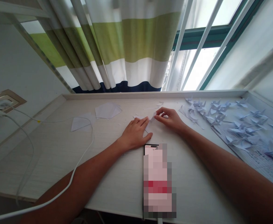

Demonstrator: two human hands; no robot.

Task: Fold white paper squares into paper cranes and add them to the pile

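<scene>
A small piece of white paper lies on the desk between my hands, partly hidden by my fingers. My left hand rests flat on its left side, fingers stretched and thumb apart, pressing it to the desk. With thumb and index finger, my right hand pinches the paper's raised upper right edge. Just below my left hand lies a phone with its screen lit and partly blurred out. To the right of my right hand are loose strips of white paper.
Several folded paper cranes cover the desk's right side, many on a newspaper. Sheets of white paper lie at the back left. A white cable crosses over my left forearm. A raised rim edges the desk below the curtain.
</scene>
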